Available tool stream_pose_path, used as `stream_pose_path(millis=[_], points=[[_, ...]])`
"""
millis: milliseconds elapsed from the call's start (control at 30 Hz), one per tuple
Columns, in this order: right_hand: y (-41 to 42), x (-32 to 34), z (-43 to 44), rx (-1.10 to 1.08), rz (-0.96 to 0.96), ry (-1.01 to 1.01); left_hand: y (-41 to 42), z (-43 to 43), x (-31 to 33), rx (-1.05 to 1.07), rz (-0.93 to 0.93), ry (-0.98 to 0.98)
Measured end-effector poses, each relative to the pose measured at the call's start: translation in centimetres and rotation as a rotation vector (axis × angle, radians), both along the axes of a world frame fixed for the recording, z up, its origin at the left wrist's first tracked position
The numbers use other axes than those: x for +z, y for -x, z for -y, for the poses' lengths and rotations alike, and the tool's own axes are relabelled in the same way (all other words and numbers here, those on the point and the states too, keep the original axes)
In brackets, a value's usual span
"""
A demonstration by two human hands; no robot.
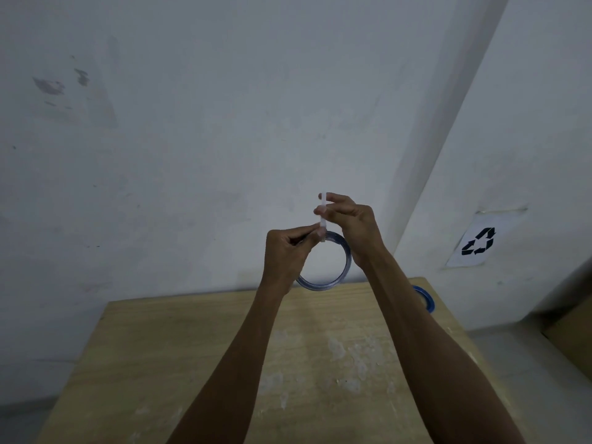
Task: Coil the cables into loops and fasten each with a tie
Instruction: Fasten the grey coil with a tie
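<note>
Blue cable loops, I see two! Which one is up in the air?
The coiled cable held up by both hands, left hand and right hand, with a white tie on top. The other blue coil lies on the wooden table, behind the right arm.

stained white wall [192, 123], wooden table [192, 363]

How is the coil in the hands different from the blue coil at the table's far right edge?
The held coil hangs in the air, gripped by the left hand and right hand; the blue coil lies on the table. The held coil has a white tie at its top; no tie shows on the blue coil, which the right arm partly hides. Both are round loops.
</note>
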State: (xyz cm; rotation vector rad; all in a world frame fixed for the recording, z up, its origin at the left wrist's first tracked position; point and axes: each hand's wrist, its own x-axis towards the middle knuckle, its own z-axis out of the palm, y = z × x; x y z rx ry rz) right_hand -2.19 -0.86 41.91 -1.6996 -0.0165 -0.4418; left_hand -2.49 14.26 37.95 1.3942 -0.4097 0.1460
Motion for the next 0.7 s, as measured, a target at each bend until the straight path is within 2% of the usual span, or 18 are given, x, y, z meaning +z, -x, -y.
stream_pose_path(millis=[233, 400, 700], points=[[-0.3, -0.1, -0.1, -0.039, -0.065, -0.062, 0.0, 0.3, -0.7, 0.004, -0.083, 0.024], [1.8, -1.1, 0.3, 0.13, -0.201, -0.107, -1.2, -0.5, -1.1, 0.066, -0.185, 0.107], [2.4, -2.5, 0.5, 0.147, -0.119, -0.156, -1.6, -1.6, -1.3, -0.027, -0.185, 0.088]])
